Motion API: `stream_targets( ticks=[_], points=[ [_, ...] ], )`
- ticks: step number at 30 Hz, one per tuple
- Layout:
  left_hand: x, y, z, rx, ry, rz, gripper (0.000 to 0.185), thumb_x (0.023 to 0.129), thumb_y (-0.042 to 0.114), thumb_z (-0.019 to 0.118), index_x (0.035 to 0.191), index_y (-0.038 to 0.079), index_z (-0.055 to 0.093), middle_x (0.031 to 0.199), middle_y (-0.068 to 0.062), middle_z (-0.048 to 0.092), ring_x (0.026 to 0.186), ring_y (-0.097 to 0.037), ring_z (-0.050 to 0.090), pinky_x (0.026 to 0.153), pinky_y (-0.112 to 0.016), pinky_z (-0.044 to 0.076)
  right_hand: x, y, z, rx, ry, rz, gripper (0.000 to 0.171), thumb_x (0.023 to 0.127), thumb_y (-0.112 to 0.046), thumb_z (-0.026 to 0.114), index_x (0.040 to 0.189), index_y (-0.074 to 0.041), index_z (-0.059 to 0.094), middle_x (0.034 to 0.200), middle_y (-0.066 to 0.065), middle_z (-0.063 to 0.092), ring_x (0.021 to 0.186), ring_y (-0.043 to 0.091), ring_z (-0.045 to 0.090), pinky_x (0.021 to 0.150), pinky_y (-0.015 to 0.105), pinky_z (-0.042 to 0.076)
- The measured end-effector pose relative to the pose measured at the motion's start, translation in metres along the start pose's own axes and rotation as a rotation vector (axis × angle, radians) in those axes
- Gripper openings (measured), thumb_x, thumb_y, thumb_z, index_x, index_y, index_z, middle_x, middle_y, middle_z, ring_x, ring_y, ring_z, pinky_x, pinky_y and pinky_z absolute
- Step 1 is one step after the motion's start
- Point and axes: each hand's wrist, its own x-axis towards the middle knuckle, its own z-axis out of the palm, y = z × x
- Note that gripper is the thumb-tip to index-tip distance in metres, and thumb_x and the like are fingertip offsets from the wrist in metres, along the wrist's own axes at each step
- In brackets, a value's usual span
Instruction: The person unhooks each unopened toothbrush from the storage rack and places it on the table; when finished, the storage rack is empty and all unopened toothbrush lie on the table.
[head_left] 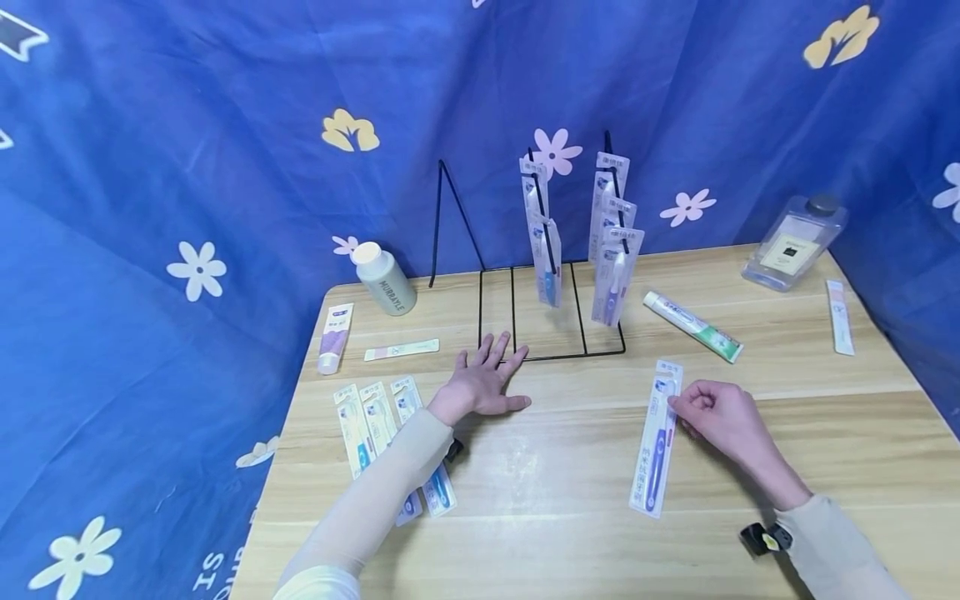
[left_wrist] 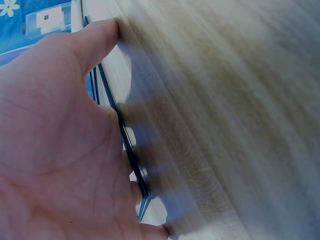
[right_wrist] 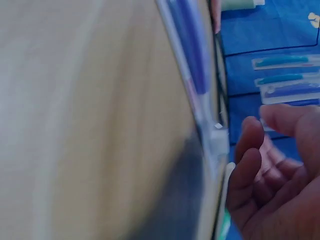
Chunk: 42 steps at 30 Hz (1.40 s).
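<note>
My left hand rests at the front bar of a black wire rack, fingers spread and thumb pointing right. In the left wrist view its palm shows beside the bar. A purple toothbrush in a clear blister pack lies on the table to the right. At its upper right edge is my right hand, thumb and index finger close together. The right wrist view shows its loosely curled fingers with nothing between them, apart from the pack. Packaged toothbrushes hang on two of the rack's arms.
Three more toothbrush packs lie at the left, partly under my left forearm. A grey-green bottle, a purple-white tube and a slim sachet are behind them. Toothpaste, a clear bottle and another sachet are at right.
</note>
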Motion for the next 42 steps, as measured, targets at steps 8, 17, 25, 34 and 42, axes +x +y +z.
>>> stream_targets(
  ticks=[8,17,25,34,42],
  points=[
    [0.0,0.002,-0.001,0.01,-0.002,0.003,0.093,0.092,0.081,0.038,0.161,0.042,-0.011,0.17,0.0,-0.024,0.159,-0.029,-0.013,0.124,-0.067,0.009,0.012,-0.048,0.02,0.162,0.122,-0.388,0.023,0.087,-0.003,0.077,0.11,-0.006,0.073,0.096,0.006,0.078,0.08,0.003,0.07,0.074,0.014,0.056],
    [0.001,0.002,0.002,0.003,0.001,0.003,0.093,0.092,0.082,0.037,0.16,0.043,-0.012,0.17,0.001,-0.024,0.159,-0.029,-0.013,0.124,-0.067,0.009,0.05,-0.125,0.04,0.29,0.04,-0.542,0.075,0.092,-0.008,0.074,0.157,-0.011,0.037,0.161,0.012,0.041,0.146,0.03,0.044,0.118,0.03,0.038],
    [0.001,0.003,0.002,0.005,-0.014,-0.006,0.093,0.091,0.082,0.037,0.16,0.043,-0.011,0.169,0.001,-0.025,0.159,-0.029,-0.014,0.124,-0.067,0.008,0.085,-0.161,0.06,0.388,0.047,-0.442,0.1,0.093,-0.02,0.073,0.165,-0.025,0.005,0.173,0.001,0.01,0.159,0.026,0.014,0.127,0.055,0.019],
    [0.0,0.002,0.002,0.005,-0.004,-0.015,0.093,0.091,0.082,0.037,0.161,0.043,-0.01,0.17,0.001,-0.024,0.159,-0.029,-0.014,0.124,-0.067,0.009,0.114,-0.175,0.08,0.596,0.14,-0.314,0.068,0.094,-0.007,0.068,0.153,-0.01,0.035,0.146,0.021,0.055,0.135,0.033,0.052,0.118,0.05,0.035],
    [-0.002,0.002,0.0,0.008,-0.012,-0.022,0.093,0.091,0.082,0.038,0.16,0.043,-0.01,0.17,0.002,-0.024,0.159,-0.028,-0.014,0.124,-0.066,0.009,0.112,-0.181,0.083,0.691,0.156,-0.251,0.024,0.097,0.0,0.063,0.12,0.006,0.059,0.118,0.025,0.069,0.104,0.023,0.068,0.086,0.022,0.054]
  ],
)
